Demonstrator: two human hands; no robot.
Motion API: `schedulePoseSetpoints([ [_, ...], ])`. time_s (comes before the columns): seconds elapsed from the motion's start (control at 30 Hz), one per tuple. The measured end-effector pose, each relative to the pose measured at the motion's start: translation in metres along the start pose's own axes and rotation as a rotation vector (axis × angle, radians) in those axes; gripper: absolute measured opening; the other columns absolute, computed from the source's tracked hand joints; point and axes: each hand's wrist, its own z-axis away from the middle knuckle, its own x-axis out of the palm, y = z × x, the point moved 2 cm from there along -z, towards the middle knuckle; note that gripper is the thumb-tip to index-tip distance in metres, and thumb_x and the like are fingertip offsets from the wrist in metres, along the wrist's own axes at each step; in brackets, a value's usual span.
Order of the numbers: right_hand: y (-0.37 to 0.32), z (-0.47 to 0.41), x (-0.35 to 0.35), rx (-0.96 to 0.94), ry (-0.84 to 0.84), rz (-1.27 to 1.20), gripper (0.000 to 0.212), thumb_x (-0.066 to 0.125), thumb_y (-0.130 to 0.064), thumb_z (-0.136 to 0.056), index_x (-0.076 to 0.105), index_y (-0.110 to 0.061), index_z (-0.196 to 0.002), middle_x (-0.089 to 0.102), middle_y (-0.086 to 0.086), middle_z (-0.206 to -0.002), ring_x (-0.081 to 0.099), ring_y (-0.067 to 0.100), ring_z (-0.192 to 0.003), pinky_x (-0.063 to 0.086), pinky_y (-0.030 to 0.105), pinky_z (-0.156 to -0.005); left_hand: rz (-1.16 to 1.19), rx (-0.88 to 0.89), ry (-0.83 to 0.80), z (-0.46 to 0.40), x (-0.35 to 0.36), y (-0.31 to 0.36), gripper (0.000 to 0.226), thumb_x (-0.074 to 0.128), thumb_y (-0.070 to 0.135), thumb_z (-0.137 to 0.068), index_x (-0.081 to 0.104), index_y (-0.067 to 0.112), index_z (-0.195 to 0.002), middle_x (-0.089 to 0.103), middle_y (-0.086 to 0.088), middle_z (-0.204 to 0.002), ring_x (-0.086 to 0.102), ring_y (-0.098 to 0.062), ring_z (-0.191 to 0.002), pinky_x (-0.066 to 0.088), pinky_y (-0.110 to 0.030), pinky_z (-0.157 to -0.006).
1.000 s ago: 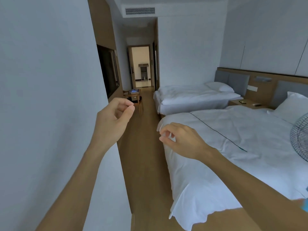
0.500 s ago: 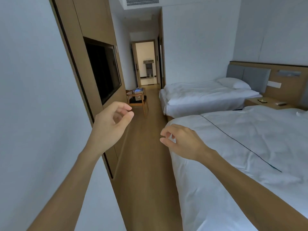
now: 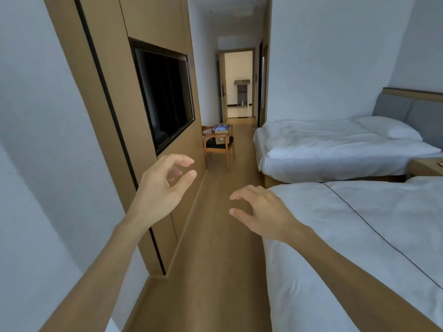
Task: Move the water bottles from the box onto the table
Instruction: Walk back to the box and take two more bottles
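Reaching forward, left hand (image 3: 159,188) and right hand (image 3: 261,209) both raised, grip loose, fingers apart, holding nothing | box (image 3: 221,133) with blue-topped contents sits on chair (image 3: 219,146) far down the floor, well apart from hands | bottles indistinct; no readable writing | TV (image 3: 165,94) dark.

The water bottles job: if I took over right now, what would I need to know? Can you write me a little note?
Left hand: raised, fingers loosely curled, holding nothing.
Right hand: raised, fingers relaxed, holding nothing.
The brown cardboard box sits on the wooden chair with a dark seat far down the wood-floored aisle, beside the wall panel past the black wall-mounted television. Something bluish shows at its top, too small to tell if it is bottles.
No table is recognisable in view.
Done: nothing moved that I can see.
Left: reach the box, lift the bottles out, set them on the table.
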Motion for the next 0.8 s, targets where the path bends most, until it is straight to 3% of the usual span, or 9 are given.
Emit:
schedulePoseSetpoints([
  [0.13, 0.049, -0.067, 0.038, -0.004, -0.028, 0.012, 0.036, 0.048, -0.055, -0.093, 0.054, -0.036, -0.123, 0.056, -0.018, -0.124, 0.050, 0.007, -0.111, 0.043, 0.034, -0.097, -0.012, 0.000, 0.011, -0.059, 0.032, -0.063, 0.020, 0.063, 0.034, -0.091, 0.060, 0.037, -0.110, 0.060, 0.021, -0.111, 0.056, 0.001, -0.100, 0.038, -0.002, -0.077],
  [0.3, 0.109, -0.163, 0.080, 0.013, -0.042, 0.011, 0.033, 0.050, -0.054, -0.093, 0.055, -0.037, -0.121, 0.055, -0.018, -0.123, 0.052, 0.006, -0.110, 0.046, 0.036, -0.096, -0.009, 0.000, 0.022, -0.147, 0.065, -0.144, 0.020, 0.063, 0.032, -0.091, 0.062, 0.031, -0.111, 0.061, 0.018, -0.107, 0.058, -0.002, -0.095, 0.045, -0.015, -0.077],
  [0.4, 0.142, -0.221, 0.093, 0.024, -0.030, 0.008, 0.032, 0.052, -0.053, -0.093, 0.056, -0.036, -0.119, 0.056, -0.017, -0.121, 0.054, 0.007, -0.108, 0.048, 0.038, -0.092, -0.029, -0.008, 0.006, -0.204, 0.081, -0.185, 0.019, 0.063, 0.031, -0.091, 0.063, 0.030, -0.110, 0.063, 0.017, -0.103, 0.059, -0.001, -0.092, 0.044, -0.010, -0.073],
  [0.6, 0.212, -0.319, 0.110, 0.066, 0.008, 0.009, 0.030, 0.054, -0.052, -0.092, 0.056, -0.036, -0.118, 0.056, -0.017, -0.120, 0.053, 0.003, -0.106, 0.049, 0.035, -0.092, -0.057, 0.009, -0.028, -0.306, 0.118, -0.248, 0.018, 0.062, 0.033, -0.091, 0.063, 0.032, -0.109, 0.063, 0.019, -0.100, 0.059, -0.001, -0.092, 0.048, -0.018, -0.072],
  [0.8, 0.297, -0.407, 0.131, 0.075, -0.011, 0.024, 0.028, 0.052, -0.050, -0.094, 0.055, -0.036, -0.119, 0.056, -0.015, -0.119, 0.054, 0.007, -0.107, 0.048, 0.036, -0.092, -0.096, 0.029, -0.066, -0.402, 0.178, -0.303, 0.019, 0.060, 0.032, -0.092, 0.062, 0.032, -0.110, 0.061, 0.021, -0.098, 0.056, 0.005, -0.093, 0.044, -0.014, -0.072],
])
